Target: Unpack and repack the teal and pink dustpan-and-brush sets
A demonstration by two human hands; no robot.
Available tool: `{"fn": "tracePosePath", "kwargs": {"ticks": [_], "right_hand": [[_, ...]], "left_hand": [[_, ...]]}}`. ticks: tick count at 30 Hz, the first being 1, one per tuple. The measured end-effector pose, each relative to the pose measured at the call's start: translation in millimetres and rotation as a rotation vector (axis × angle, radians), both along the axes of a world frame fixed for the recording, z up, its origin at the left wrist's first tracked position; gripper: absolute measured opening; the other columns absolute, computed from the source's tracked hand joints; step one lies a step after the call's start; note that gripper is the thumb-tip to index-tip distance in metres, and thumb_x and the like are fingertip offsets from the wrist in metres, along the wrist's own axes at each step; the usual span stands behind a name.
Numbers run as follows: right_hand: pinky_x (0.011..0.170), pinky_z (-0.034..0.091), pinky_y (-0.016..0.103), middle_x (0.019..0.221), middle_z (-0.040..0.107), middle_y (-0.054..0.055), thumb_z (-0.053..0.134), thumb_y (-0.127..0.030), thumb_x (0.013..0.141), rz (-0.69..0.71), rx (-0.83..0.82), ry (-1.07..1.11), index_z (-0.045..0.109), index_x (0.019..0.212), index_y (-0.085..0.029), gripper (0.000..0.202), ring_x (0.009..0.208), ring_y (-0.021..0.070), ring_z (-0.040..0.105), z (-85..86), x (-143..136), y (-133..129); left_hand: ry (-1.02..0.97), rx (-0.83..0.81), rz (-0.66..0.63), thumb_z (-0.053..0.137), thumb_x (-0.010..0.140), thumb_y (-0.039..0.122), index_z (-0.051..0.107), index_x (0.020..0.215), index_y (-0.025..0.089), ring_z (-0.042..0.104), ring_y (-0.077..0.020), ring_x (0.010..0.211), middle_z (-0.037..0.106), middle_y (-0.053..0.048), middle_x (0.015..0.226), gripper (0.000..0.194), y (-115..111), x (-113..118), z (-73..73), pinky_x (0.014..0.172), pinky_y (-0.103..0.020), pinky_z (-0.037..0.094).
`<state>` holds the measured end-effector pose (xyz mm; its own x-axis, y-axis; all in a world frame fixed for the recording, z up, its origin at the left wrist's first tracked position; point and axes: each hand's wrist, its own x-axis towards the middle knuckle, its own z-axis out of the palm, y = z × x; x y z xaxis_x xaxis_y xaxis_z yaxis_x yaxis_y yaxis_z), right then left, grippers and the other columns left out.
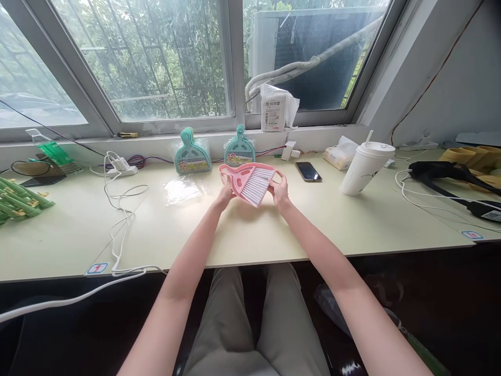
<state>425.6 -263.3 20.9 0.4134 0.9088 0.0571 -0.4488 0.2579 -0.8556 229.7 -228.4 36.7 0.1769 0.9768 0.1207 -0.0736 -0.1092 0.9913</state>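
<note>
Between my hands, just above the table, is a pink dustpan (237,171) with a small pink brush (256,184) with pale bristles nested in it. My left hand (226,190) is closed on the left side, by the handle end. Its fingers are partly hidden behind the pink plastic. On the other side my right hand (279,190) grips the dustpan's right edge, thumb and fingers bent round it. Behind them, two packs of green dustpan sets, a left one (192,154) and a right one (240,149), lean against the sill. A clear plastic bag (183,189) lies left of my left hand.
A phone (308,171), a tissue pack (340,153) and a white lidded cup (366,169) with a straw stand to the right. White cables (124,214) trail across the table's left. Green wrapped bundles (21,201) lie far left, black straps (450,180) far right.
</note>
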Motion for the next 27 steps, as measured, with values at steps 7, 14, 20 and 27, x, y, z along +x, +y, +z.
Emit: {"fn": "tracePosePath", "kwargs": {"ticks": [7, 14, 20, 27], "right_hand": [[0.095, 0.052, 0.041, 0.118, 0.061, 0.006, 0.047, -0.019, 0.086, -0.028, -0.041, -0.457, 0.046, 0.112, -0.026, 0.028, 0.107, 0.0177, 0.061, 9.4, 17, 2], [0.096, 0.038, 0.048, 0.096, 0.064, 0.012, 0.050, -0.031, 0.091, -0.161, 0.147, -1.426, 0.062, 0.087, -0.021, 0.015, 0.101, 0.0287, 0.053, 10.6, -5, -12], [0.087, 0.039, 0.041, 0.090, 0.060, 0.012, 0.047, -0.034, 0.093, -0.234, 0.144, -1.535, 0.058, 0.077, -0.021, 0.024, 0.093, 0.0269, 0.051, -0.4, -21, -13], [0.084, 0.040, 0.037, 0.087, 0.060, 0.008, 0.036, -0.028, 0.095, -0.262, 0.077, -1.374, 0.055, 0.076, -0.021, 0.028, 0.089, 0.0244, 0.052, -1.4, -20, -8]], "left_hand": [[-0.007, -0.053, 0.028, 0.047, 0.094, 0.040, 0.045, 0.140, 0.027, 0.064, -0.0189, 0.100, 0.062, -0.007, 0.128, 0.048, 2, -1, -5.2, 0.081, -0.033, 0.055], [0.056, 0.081, -0.113, 0.056, 0.087, 0.048, 0.070, 0.097, 0.012, 0.065, -0.0203, 0.087, 0.073, -0.008, 0.092, 0.040, 0, 6, -9.9, 0.085, -0.032, 0.048], [0.113, 0.209, -0.244, 0.052, 0.086, 0.057, 0.069, 0.106, 0.012, 0.063, -0.0205, 0.095, 0.072, -0.008, 0.101, 0.052, -9, 24, -14.7, 0.088, -0.030, 0.045], [0.131, 0.208, -0.320, 0.050, 0.082, 0.070, 0.068, 0.103, 0.011, 0.064, -0.0225, 0.089, 0.071, -0.009, 0.095, 0.066, -8, 13, -9.8, 0.081, -0.032, 0.047]]}}
